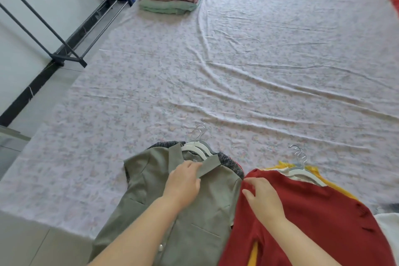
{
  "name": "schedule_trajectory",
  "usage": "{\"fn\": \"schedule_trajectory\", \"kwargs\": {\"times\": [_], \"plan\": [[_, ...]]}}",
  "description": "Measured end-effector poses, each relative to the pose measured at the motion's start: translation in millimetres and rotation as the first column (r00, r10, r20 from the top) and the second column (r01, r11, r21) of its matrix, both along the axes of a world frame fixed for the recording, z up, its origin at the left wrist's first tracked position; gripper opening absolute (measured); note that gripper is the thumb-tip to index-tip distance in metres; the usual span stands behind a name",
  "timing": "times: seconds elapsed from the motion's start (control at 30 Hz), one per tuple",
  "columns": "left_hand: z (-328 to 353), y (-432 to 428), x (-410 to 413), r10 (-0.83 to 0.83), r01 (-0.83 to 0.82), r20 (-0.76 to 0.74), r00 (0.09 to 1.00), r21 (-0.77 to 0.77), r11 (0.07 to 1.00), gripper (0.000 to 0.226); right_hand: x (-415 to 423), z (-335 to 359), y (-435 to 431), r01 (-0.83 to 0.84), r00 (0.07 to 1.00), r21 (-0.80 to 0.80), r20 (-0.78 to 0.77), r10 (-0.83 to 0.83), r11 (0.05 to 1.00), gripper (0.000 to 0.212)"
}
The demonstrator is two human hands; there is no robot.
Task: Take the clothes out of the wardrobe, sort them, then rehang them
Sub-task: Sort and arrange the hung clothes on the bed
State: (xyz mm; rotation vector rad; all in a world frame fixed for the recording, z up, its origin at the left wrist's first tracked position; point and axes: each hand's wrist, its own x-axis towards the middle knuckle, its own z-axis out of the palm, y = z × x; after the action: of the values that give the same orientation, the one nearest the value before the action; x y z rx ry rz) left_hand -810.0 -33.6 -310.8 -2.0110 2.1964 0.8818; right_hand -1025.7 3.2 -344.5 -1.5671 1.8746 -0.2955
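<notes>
Head view: sorting step, judged from two piles lying side by side at the near edge of the bed (237, 75), all still on hangers. Left hand (183, 180) pinches the collar of the grey-green jacket (164, 207), which tops the left pile. Right hand (264, 197) rests bent-fingered on the red garment (313, 227) – can't tell if it grips. Next move likely needs collars squared, then piles carried to the empty rack (43, 26) – hooks kept together.

No readable text, labels or numbers — none anywhere
</notes>
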Motion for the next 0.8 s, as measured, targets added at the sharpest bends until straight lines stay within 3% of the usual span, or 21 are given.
{"fn": "schedule_trajectory", "kwargs": {"times": [0.27,0.8], "plan": [[-28.1,-40.4,84.7,-0.066,0.066,0.004,0.998,0.001,0.998,0.046,104.0,-34.6,-39.3,-0.004,1.000,0.057,0.008,0.004,0.998,0.036],[-163.7,-91.2,110.4,-0.072,0.068,-0.077,0.994,-0.051,0.996,0.048,150.4,-191.2,-165.4,0.038,0.970,0.117,-0.244,-0.008,0.992,0.058]]}}
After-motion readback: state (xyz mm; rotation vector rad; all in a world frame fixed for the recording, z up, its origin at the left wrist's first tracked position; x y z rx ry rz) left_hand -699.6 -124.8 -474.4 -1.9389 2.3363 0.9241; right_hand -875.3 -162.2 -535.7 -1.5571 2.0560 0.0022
